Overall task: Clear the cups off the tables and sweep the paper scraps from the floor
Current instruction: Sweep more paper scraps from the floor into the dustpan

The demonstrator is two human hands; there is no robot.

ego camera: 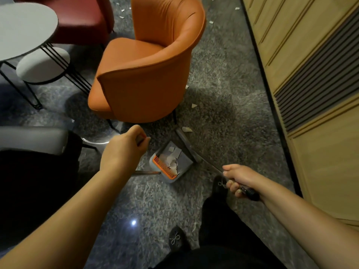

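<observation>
A grey dustpan (171, 162) with an orange comb edge stands on the floor in front of me and holds several white paper scraps. My left hand (124, 148) grips the top of the dustpan's handle. My right hand (240, 179) grips the dark handle of the broom, whose grey head (185, 141) rests at the dustpan's mouth. A paper scrap (186, 129) lies just beyond the broom head. Another scrap (193, 105) lies nearer the orange chair. More scraps (211, 21) dot the floor farther back.
An orange armchair (147, 70) stands right behind the dustpan. A red chair (81, 18) and a round grey table (25, 30) with black wire legs are at the left. A wooden wall panel (310, 74) runs along the right. My feet in black shoes (175, 239) are below.
</observation>
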